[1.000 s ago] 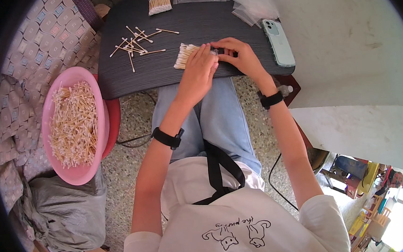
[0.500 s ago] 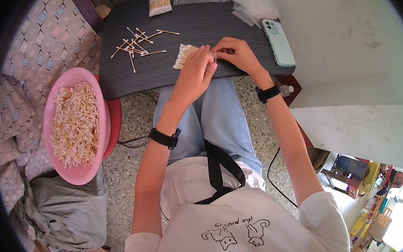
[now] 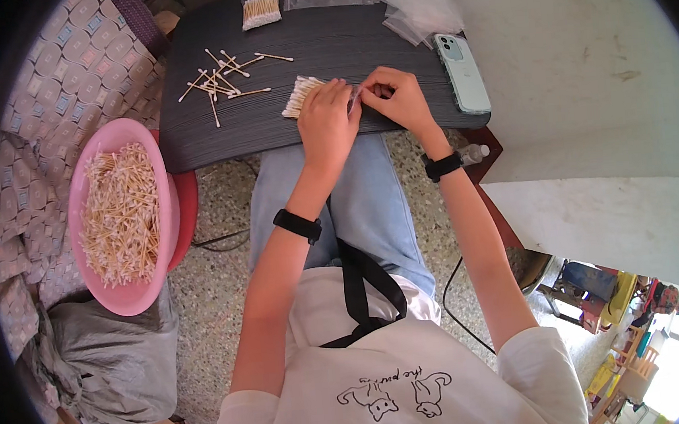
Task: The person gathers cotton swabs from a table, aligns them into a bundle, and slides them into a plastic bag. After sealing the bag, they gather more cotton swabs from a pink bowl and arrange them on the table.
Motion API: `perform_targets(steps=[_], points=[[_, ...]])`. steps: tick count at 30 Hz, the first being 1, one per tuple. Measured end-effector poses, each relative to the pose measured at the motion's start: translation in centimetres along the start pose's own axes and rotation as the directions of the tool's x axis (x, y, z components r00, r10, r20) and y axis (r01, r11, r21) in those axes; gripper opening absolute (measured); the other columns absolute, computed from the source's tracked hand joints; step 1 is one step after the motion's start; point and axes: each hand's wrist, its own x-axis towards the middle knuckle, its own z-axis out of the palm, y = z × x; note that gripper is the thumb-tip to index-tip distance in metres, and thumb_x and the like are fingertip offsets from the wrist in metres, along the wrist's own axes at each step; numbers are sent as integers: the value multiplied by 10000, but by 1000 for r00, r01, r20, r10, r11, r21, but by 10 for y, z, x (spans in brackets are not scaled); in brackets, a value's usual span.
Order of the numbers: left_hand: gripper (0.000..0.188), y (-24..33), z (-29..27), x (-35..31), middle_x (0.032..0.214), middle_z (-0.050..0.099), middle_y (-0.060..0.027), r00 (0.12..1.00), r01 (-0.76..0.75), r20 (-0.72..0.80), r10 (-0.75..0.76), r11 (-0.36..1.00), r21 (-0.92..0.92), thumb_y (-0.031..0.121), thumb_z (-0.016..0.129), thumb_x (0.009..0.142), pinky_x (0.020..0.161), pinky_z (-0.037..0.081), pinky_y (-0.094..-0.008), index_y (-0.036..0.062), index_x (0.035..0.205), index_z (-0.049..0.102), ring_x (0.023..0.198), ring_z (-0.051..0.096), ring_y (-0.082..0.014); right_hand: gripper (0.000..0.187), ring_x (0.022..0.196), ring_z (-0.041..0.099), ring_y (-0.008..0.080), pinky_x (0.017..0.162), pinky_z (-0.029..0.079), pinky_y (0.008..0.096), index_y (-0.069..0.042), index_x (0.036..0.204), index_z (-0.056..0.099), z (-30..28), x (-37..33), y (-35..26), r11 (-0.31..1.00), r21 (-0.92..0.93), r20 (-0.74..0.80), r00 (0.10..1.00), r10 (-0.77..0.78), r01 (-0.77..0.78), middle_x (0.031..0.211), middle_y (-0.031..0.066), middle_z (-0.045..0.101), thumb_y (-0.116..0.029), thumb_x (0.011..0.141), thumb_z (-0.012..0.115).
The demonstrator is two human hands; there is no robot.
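A flat bundle of cotton swabs [image 3: 298, 97] in what looks like a clear plastic bag lies near the table's front edge. My left hand [image 3: 328, 123] rests on it, fingers over the swabs and thumb at the bag's right end, hiding most of the bundle. Pinching a bit of clear plastic at that end is my right hand [image 3: 399, 102], its thumb and forefinger together just beside the left thumb. Several loose cotton swabs [image 3: 218, 84] are scattered farther left on the dark table [image 3: 230, 137].
At the back are a filled bag of swabs [image 3: 261, 11] and a pile of clear empty bags [image 3: 423, 6]. A pale green phone [image 3: 462, 73] lies by the right edge. Left of the table stands a pink basin [image 3: 171, 217] heaped with swabs. A wall [image 3: 560, 75] rises at right.
My left thumb has moved up against the bag's end, by the right fingertips. The right hand keeps its pinch on the plastic. The whole view has shifted slightly.
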Motion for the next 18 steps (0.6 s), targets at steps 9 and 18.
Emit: perform_targets(steps=[9, 18], points=[[183, -2, 1, 0, 1006, 691, -95, 997, 77, 18, -76, 993, -92, 97, 693, 762, 872, 494, -354, 23, 929, 692, 1013, 631, -252, 91, 556, 420, 54, 506, 330, 227, 12, 757, 627, -4, 0, 2, 1000, 30, 44, 999, 8, -10, 662, 1, 542, -59, 742, 683], [195, -8, -1, 5, 1076, 677, -99, 998, 19, 61, -19, 1000, -3, 52, 645, 792, 916, 478, -365, 33, 980, 695, 1065, 617, -260, 115, 526, 464, 88, 494, 364, 254, 12, 724, 614, -5, 0, 4, 999, 35, 75, 997, 10, -13, 629, 38, 542, -66, 721, 699]])
